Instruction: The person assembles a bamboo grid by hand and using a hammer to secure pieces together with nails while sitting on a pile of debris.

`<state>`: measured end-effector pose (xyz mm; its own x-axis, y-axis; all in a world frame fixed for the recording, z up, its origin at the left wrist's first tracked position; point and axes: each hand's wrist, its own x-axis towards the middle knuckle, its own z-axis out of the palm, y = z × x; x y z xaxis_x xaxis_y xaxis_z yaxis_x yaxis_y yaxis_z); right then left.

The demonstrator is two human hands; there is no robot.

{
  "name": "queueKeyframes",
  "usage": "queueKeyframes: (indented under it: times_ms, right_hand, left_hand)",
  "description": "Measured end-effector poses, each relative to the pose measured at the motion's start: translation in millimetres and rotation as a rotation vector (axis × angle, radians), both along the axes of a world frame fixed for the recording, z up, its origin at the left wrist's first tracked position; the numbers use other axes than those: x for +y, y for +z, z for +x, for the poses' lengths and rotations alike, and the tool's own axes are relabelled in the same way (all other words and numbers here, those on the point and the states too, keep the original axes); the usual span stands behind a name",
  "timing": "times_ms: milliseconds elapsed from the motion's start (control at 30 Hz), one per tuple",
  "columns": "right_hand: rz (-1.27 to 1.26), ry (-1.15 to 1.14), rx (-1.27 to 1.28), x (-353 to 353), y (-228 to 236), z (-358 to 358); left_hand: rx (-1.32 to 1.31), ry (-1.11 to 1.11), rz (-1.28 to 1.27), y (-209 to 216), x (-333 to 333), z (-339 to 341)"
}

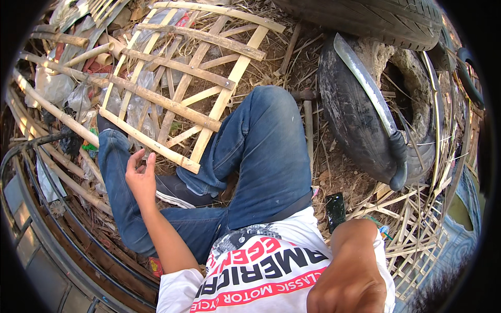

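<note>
A lattice panel of split bamboo strips (206,39) leans across the ground ahead of my legs, its near corner over my bent left leg. My left hand (141,173) is raised beside the panel's lowest strip, thumb and fingers apart and slightly curled, with nothing visible in it. My right arm is folded up toward the camera at the lower right. My right hand (347,297) is very close to the lens, cut by the lower edge, so its fingers do not show. A machete (365,86) with a dark wrapped handle rests on a worn tyre (344,117) to the right.
Another tyre (386,23) lies at the far right. A dark phone (335,208) is on the ground by my right hip, near a finer bamboo lattice (412,255). Bamboo poles (57,112) and plastic bags (55,88) fill the left, above a curved metal frame (55,193).
</note>
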<state>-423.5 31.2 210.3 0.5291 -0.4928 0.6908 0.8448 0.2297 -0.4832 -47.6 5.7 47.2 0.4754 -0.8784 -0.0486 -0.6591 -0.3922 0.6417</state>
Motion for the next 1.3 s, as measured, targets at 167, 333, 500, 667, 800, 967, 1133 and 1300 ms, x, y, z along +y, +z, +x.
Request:
queueKeyframes:
  times_ms: [167, 333, 500, 667, 800, 967, 1133, 1300]
  right_hand:
    - [0.102, 0.001, -0.041, 12.5, -0.9, 1.4]
    - [-0.185, -0.038, -0.007, 5.9, -10.5, 0.4]
    - [-0.249, -0.016, 0.143, -7.5, -7.1, -28.5]
    - [0.619, -0.428, 0.775, 18.2, -102.7, -64.8]
    - [0.642, -1.007, 1.750, 40.4, -259.9, -115.0]
    - [0.520, -0.968, 2.003, 54.3, -289.4, -95.5]
    - [0.299, -0.867, 2.378, -4.0, -291.0, -70.2]
    - [0.288, -0.746, 2.346, -32.8, -292.0, -86.5]
  left_hand:
    - [0.000, 0.002, -0.020, -0.8, 1.3, -0.6]
    - [0.020, 0.019, -0.020, 1.7, 5.0, 4.3]
    - [-0.036, -0.001, -0.046, 8.2, -2.6, -3.8]
    - [-0.084, -0.033, -0.062, 23.3, -0.8, -1.1]
    - [-0.069, -0.045, -0.035, 24.5, -4.2, -7.4]
    - [-0.102, -0.085, -0.062, 26.0, 0.2, -0.7]
    - [-0.015, -0.134, -0.051, 27.0, -2.0, -24.4]
    - [0.026, -0.418, -0.091, 37.3, 1.0, -116.8]
